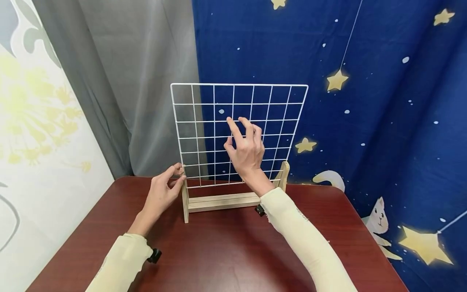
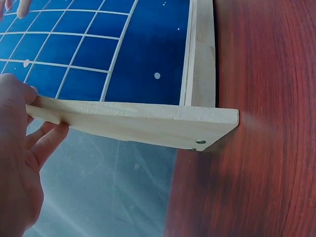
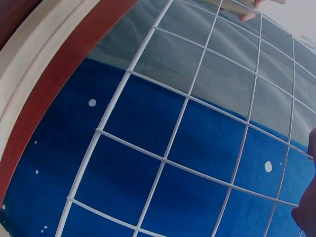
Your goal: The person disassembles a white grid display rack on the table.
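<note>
A white wire grid panel (image 1: 223, 128) stands upright between the two side posts of a wooden stand (image 1: 222, 202). My left hand (image 1: 162, 190) grips the upper end of the left post. In the left wrist view its thumb is on one face of that wooden post (image 2: 148, 116) and the fingers lie against the other. In front of the grid's middle is my right hand (image 1: 247, 151), its fingers bent loosely and spread, the fingertips at the wires. Whether they touch the wires cannot be told. The right wrist view has the grid (image 3: 165, 160) close up, with only part of the hand at the right edge.
The stand rests on a reddish-brown table (image 1: 226, 247) near its back edge. Behind hang a grey curtain (image 1: 149, 48) and a blue curtain (image 1: 375, 134) with stars. A white patterned panel (image 1: 43, 162) is at the left. Each wrist wears a small black camera (image 1: 155, 256).
</note>
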Demonstrator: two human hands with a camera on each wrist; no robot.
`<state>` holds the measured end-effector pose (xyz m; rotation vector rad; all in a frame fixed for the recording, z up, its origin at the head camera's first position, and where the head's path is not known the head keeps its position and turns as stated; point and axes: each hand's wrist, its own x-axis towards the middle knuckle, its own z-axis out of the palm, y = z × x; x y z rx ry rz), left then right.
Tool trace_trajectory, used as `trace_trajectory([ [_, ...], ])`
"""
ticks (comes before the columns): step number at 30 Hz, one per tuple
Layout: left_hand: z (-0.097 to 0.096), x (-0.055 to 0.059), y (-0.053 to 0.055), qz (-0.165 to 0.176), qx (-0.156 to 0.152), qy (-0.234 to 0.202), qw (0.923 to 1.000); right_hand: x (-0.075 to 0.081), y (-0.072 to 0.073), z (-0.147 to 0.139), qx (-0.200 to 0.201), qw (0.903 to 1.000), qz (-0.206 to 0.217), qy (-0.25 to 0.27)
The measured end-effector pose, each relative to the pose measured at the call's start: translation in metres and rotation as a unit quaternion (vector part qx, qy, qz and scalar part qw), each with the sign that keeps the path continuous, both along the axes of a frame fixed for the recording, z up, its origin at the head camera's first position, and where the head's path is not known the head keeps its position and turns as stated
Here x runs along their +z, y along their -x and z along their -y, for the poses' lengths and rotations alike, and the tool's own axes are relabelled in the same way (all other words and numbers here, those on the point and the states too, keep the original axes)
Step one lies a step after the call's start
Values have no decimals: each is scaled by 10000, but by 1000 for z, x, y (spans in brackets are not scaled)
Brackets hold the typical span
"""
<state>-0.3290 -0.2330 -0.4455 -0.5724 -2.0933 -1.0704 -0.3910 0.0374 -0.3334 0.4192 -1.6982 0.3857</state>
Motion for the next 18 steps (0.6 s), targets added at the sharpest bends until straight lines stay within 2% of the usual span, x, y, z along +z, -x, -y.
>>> trace_trajectory([
  [4,-1,0,-2,47,-4,-93,9999,6,0,2,20,10000,54,-48],
  [10,-2,-6,2,-251,-13,-412,9988,14,0,3,6,9999,91,-90],
  [13,0,-7,5,-316,-197,-676,9970,20,1,2,11,9999,6,-104],
  [18,3,-3,7,-222,-547,-1016,9931,29,1,0,95,9997,-206,-70],
])
